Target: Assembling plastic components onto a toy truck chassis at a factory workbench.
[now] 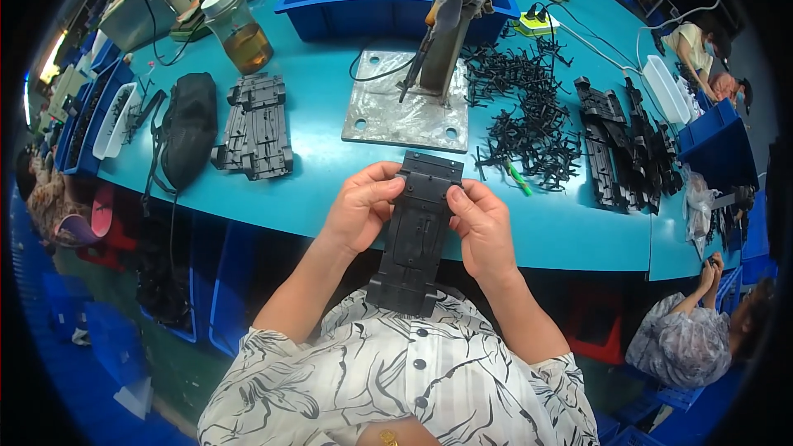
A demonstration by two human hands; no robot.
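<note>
Between my hands is a long black plastic chassis-like part, its lower end close to my shirt and its upper end over the table edge. My left hand pinches its upper left side with thumb and fingers. On the opposite side, my right hand grips the upper right edge, thumb on top. Just beyond the part stands a metal base plate with an upright post wrapped in cloth at the top. A thin pen-like tool hangs beside the post, its tip pointing down.
Small black plastic pieces lie heaped right of the plate, with a green stick among them. More chassis-like parts are stacked left, near a black bag and a jar of amber liquid. A blue bin stands behind.
</note>
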